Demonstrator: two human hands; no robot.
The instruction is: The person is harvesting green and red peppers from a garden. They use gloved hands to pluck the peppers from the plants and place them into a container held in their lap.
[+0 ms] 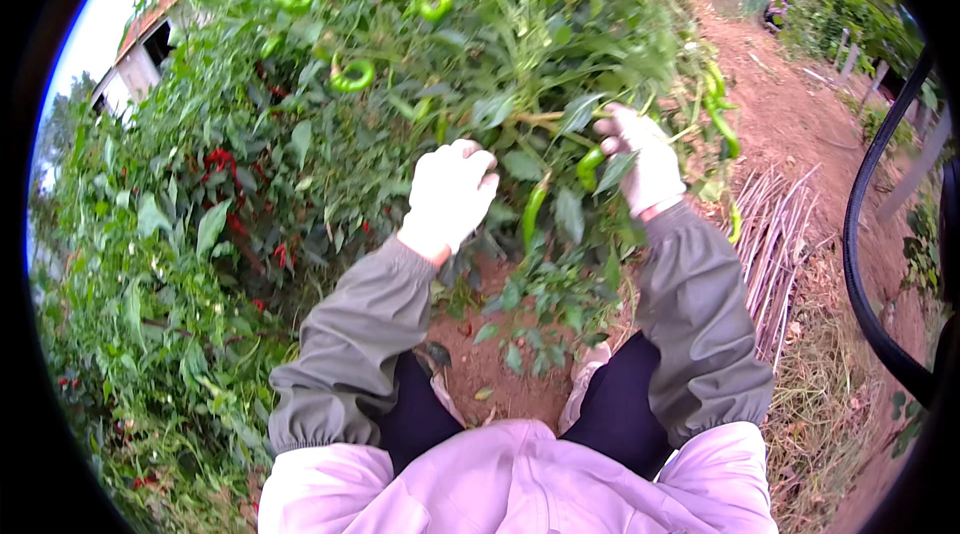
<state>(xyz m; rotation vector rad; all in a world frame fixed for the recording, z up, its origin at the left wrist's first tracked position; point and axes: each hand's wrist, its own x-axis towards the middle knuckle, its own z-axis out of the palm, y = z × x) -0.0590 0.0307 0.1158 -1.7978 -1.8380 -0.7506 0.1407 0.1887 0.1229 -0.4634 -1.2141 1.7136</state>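
Note:
Both of my hands wear white gloves and reach into a tall stand of pepper plants. My left hand (451,196) is at the leaves, its fingers curled; whether it grips a stem cannot be made out. My right hand (643,159) has its fingers at a stem of a branch (540,116), beside a curved green pepper (590,168); its hold is unclear. Between the hands a long green pepper (535,211) hangs down. Curled green peppers (353,75) show higher up, and several more green peppers (721,125) hang at the right of my right hand.
Red peppers (220,159) hang among the dense foliage at left. A bundle of dry sticks (772,249) lies at right beside dry grass (817,414) and a bare soil path (780,106). A small pepper plant (536,316) grows in front of my legs. A black cable (855,234) curves at far right.

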